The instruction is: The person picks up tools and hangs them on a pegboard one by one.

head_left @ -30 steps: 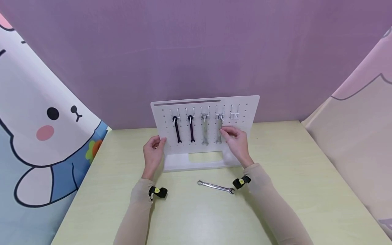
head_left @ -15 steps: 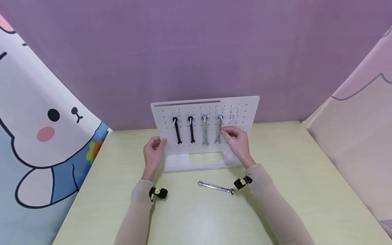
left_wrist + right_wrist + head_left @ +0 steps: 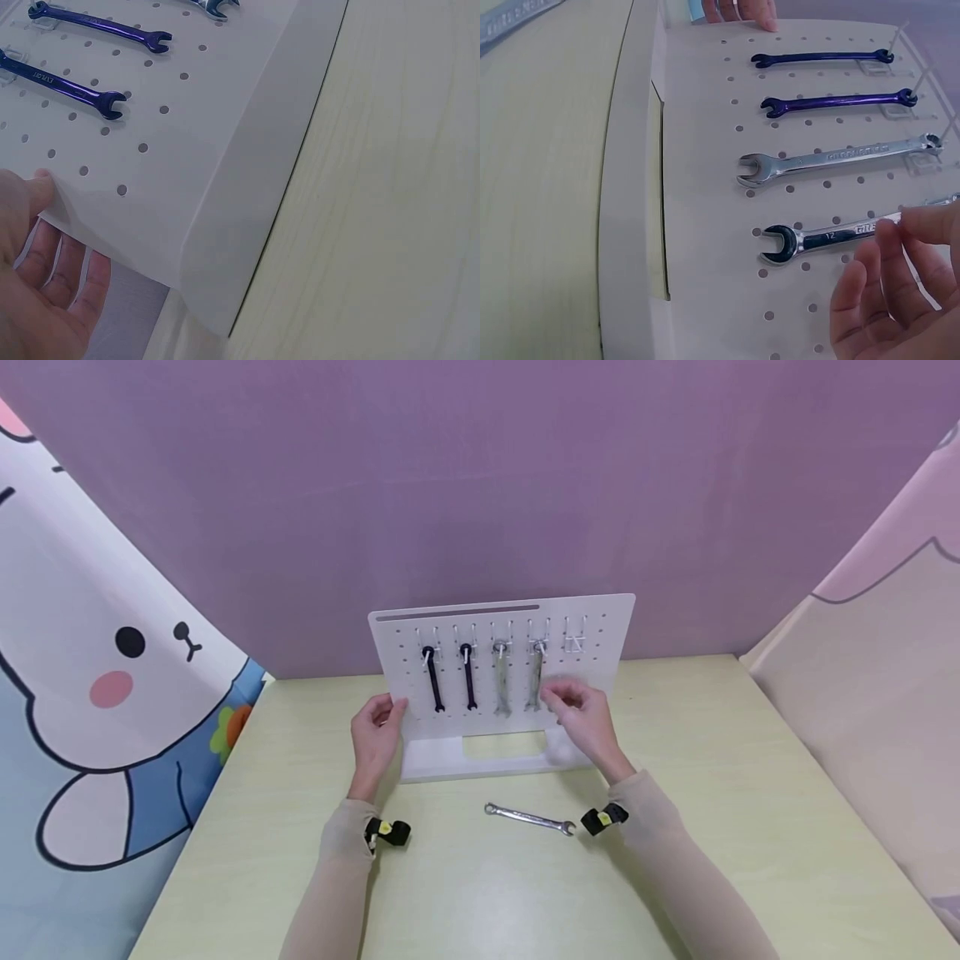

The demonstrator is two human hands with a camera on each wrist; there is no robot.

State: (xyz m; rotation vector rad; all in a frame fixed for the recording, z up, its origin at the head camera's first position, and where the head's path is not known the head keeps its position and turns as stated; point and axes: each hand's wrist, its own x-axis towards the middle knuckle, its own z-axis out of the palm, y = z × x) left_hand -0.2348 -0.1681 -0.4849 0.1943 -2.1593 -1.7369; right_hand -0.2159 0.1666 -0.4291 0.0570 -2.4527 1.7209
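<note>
My left hand (image 3: 374, 739) grips the left edge of a white pegboard stand (image 3: 450, 727), thumb on its front and fingers behind. Two dark blue-purple combination wrenches (image 3: 97, 24) hang by their ring ends from hooks on the left. To their right hang a silver combination wrench (image 3: 817, 160) and another silver combination wrench (image 3: 829, 237), marked 12. Beside that last one is my right hand (image 3: 588, 722), its fingers loosely curled. In the right wrist view its thumb and fingertips overlap the shaft; contact cannot be told.
On the table (image 3: 450, 893), in front of the stand, lies a loose silver combination wrench (image 3: 528, 817). A bare hook (image 3: 575, 635) sits at the board's far right. A purple backdrop (image 3: 480, 485) rises behind, with printed cloths at both sides.
The right hand has come slightly down and back from the fourth hanging wrench, which swung a little and hangs from its hook. My left hand has stayed at the board's edge.
</note>
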